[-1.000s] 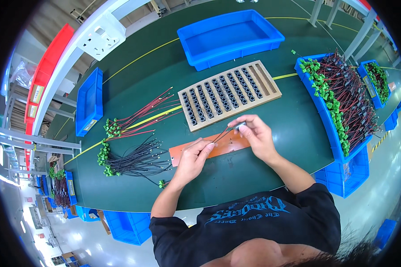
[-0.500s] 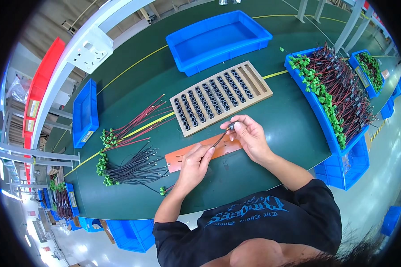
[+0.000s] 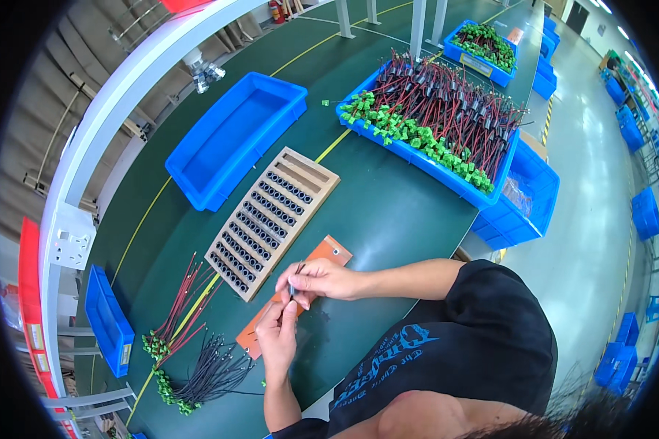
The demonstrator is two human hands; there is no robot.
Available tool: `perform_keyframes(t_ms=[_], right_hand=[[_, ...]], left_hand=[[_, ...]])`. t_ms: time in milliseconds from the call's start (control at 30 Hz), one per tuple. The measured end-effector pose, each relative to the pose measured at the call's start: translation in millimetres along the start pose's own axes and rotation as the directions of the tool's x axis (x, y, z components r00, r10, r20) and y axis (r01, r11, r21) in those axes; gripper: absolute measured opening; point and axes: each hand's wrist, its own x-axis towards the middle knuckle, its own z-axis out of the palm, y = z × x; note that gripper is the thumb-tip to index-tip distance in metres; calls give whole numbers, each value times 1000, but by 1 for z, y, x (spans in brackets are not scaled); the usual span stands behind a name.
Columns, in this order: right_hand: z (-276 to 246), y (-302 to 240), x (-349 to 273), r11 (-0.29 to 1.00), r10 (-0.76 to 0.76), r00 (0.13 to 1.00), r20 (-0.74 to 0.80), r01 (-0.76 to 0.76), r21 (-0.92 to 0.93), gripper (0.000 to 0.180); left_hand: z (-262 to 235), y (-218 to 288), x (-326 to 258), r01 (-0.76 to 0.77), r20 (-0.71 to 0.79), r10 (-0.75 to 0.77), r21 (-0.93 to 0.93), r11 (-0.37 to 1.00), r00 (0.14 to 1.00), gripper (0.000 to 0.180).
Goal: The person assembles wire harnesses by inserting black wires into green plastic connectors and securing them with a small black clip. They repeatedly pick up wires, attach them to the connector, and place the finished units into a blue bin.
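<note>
My left hand (image 3: pixel 277 335) and my right hand (image 3: pixel 321 279) meet over an orange strip (image 3: pixel 250 340) on the green table. Between their fingertips they pinch a small dark cylindrical part (image 3: pixel 293 290); a thin dark wire (image 3: pixel 301 268) sticks up by my right fingers. Its details are mostly covered by the fingers. Just beyond my hands lies a wooden tray (image 3: pixel 328 183) with rows of black ring-shaped parts (image 3: pixel 260 228). To the left of my hands lie a bundle of black wires (image 3: pixel 216 369) and a bundle of red wires (image 3: pixel 179 311), both with green connectors.
An unfilled blue bin (image 3: pixel 227 135) stands beyond the tray, and a narrow one (image 3: pixel 110 322) at far left. A large blue bin (image 3: pixel 425 157) of red-and-black wires with green connectors sits at the back right. A white metal post (image 3: pixel 73 172) rises at the left.
The view has turned to the right. My hands have come closer together, fingertips now meeting at the dark part; before, they were apart with the wire stretching between them.
</note>
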Motion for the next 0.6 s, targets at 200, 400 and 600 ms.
perform_keyframes(t_ms=[200, 400, 600], right_hand=[[-32, -31, 12, 977, -191, 959, -208, 205, 51, 38], [3, 0, 3, 992, 48, 995, 90, -37, -123, 37], [-1, -11, 4, 993, 0, 997, 78, 9, -117, 31]], left_hand=[[-27, -16, -18, 34, 28, -37, 93, 995, 999, 22], [-17, -6, -15, 67, 114, -76, 78, 995, 991, 19], [-26, -6, -27, -23, 15, 20, 224, 974, 1000, 13]])
